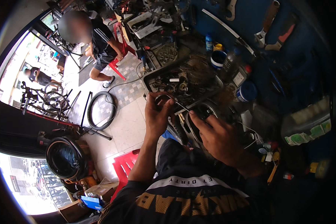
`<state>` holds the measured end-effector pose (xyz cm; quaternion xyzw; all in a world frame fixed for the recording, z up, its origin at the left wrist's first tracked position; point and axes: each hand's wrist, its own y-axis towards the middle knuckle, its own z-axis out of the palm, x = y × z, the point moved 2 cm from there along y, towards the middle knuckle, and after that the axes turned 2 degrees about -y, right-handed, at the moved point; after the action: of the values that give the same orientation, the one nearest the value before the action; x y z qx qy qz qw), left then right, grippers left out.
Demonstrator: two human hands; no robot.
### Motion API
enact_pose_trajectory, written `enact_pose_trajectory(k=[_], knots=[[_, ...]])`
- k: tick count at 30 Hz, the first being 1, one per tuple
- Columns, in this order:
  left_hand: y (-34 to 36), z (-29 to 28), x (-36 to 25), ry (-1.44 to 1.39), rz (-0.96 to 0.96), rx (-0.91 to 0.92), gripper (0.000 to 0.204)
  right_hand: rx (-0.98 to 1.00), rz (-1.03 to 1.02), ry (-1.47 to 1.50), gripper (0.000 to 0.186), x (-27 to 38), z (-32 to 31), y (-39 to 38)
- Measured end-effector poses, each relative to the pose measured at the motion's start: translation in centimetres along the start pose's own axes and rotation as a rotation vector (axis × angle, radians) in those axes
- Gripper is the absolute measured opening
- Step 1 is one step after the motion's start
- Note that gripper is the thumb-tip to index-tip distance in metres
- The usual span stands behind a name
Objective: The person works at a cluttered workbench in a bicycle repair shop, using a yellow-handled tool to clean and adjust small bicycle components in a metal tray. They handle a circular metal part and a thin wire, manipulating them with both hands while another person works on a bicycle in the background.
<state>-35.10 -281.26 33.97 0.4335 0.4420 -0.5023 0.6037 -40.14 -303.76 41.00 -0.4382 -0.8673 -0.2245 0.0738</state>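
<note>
Both my hands are raised over the near edge of a dark metal tray (147, 83) full of greasy metal parts. My left hand (156, 115) has its thumb and fingers curled together around something small with a curved dark edge, too hidden to name. A thin metal rod (182, 105) runs from those fingers across to my right hand (217, 137). My right index finger and thumb are closed on the rod's near end. A small white cylinder (174, 80) lies among the parts in the tray.
Blue-lidded tubs (246, 91) and bottles (240, 76) stand to the right of the tray, below wall-hung tools (267, 26). A red plastic chair (124, 164) is by my left arm. On the floor lies a bicycle tyre (102, 111). Another person (100, 44) sits at the far left.
</note>
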Motion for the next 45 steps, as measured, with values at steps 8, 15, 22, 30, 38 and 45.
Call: enact_pose_trajectory(k=[8, 15, 22, 30, 38, 45], knots=[[0.5, -1.3, 0.4, 0.079, 0.073, -0.040, 0.032, 0.060, -0.009, 0.078, 0.069, 0.9, -0.3, 1.6], [0.1, -3.4, -0.3, 0.118, 0.015, -0.130, 0.034, 0.012, -0.084, 0.078, 0.068, 1.2, 1.1, 2.8], [0.3, -4.6, -1.6, 0.281, 0.085, -0.141, 0.028, -0.020, -0.105, 0.132, 0.064, 2.3, 1.0, 4.3], [-0.1, -4.0, -3.0, 0.027, 0.138, -0.090, 0.025, 0.010, -0.089, 0.147, 0.069, 1.6, 1.0, 2.9], [-0.3, -3.1, -3.8, -0.002, 0.122, -0.056, 0.030, -0.105, -0.139, 0.063, 0.056, 1.2, 1.5, 2.6], [-0.4, -3.0, -3.8, 0.037, 0.133, -0.062, 0.030, -0.046, -0.122, 0.081, 0.065, 1.3, 1.2, 2.3]])
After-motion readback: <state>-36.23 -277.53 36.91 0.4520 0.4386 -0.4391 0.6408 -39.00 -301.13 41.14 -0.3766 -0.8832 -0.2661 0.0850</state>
